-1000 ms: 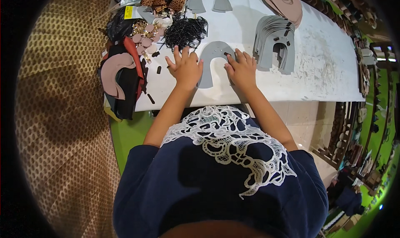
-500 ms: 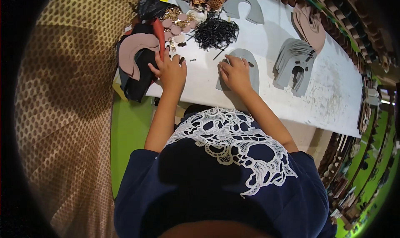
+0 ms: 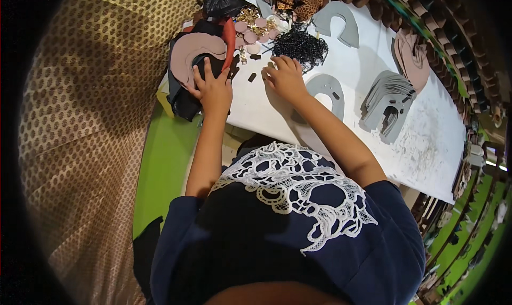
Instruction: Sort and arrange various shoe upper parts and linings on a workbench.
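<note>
Fingers (image 3: pixel 208 70) of the left hand (image 3: pixel 215 94) are spread wide over the black material (image 3: pixel 186 101), beside the red strip (image 3: pixel 229 41) and close to the lower edge of the pink crescent pieces (image 3: pixel 184 57); nothing shows in their grasp. Half a second ago that hand was further right, and the right hand (image 3: pixel 286 80) lay on the grey U-shaped piece (image 3: pixel 327 84). Now the right hand is off it, over the white table (image 3: pixel 421 145), its fingers loosely bent just beside the black tangled strands (image 3: pixel 298 44). Whether its fingertips pinch anything cannot be told at this size.

The grey piece lies flat at the right forearm, which hides part of its left limb, and one small dark tab (image 3: pixel 336 96) sits on its right side. No fingers steady it, so attention seems to have passed to the loose parts on the left, where another dark tab (image 3: pixel 252 77) lies between the hands. Further right stands a stack of grey U-shaped pieces (image 3: pixel 380 97), with folded pink pieces (image 3: pixel 407 54) beyond.
</note>
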`<state>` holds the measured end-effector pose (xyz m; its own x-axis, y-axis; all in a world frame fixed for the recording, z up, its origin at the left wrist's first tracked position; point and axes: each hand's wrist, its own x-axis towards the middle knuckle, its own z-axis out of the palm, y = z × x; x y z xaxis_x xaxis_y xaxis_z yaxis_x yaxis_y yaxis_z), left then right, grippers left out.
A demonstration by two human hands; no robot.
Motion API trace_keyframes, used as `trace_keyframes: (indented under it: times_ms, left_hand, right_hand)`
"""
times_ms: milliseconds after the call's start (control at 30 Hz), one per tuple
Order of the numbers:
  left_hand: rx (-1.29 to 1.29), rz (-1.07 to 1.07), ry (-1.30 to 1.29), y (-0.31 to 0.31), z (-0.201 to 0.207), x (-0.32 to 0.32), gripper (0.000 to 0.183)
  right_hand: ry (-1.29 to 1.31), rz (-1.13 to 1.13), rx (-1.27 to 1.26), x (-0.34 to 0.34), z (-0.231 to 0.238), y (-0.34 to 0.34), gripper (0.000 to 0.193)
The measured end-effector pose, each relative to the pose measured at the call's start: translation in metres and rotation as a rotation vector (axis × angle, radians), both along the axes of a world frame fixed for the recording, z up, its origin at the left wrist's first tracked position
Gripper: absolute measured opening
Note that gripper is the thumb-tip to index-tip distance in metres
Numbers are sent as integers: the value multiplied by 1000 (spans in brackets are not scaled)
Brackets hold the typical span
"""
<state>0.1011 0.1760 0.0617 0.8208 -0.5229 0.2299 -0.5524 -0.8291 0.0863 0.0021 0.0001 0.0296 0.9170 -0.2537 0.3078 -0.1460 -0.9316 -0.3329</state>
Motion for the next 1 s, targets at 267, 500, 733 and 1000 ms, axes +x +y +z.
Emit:
trace_keyframes:
  times_ms: [267, 500, 733, 1000]
  left_hand:
    - [-27, 123, -47, 20, 1, 29, 35]
    - [-19, 100, 23, 20, -5, 25, 38]
    - [-146, 13, 18, 19, -7, 22, 35]
    - [-224, -110, -27, 6, -8, 12, 20]
  right_hand:
    - [10, 79, -55, 35, 5, 16, 23]
    - [-108, 181, -96, 57, -6, 36, 18]
    - [-75, 248, -261, 62, -6, 30, 16]
    - [-108, 198, -48, 46, -3, 26, 21]
